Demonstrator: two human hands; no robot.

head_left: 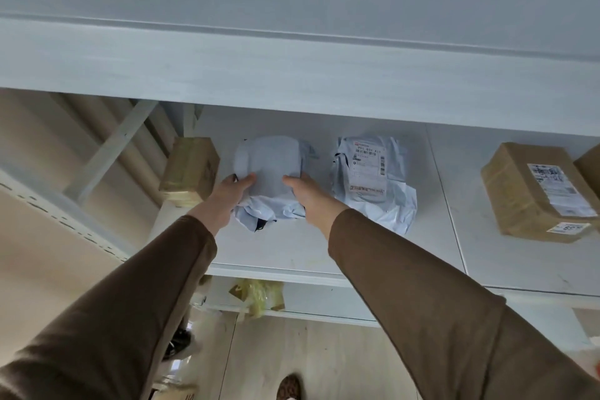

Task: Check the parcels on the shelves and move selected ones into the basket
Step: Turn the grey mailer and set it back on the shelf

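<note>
pale blue parcel (269, 172), brown sleeves (422, 286), white shelf (292, 253)

**Brown sleeves, bare hands, patterned shoe**

Both arms wear long, plain brown sleeves of soft, matte cloth, one entering from 7 o'clock, the other from 5 o'clock. Each cuff ends at the wrist with no buttons or markings. The left hand (227, 193) and right hand (310, 193) are bare. At 6 o'clock, a brown spotted shoe (289, 387) shows.
</note>
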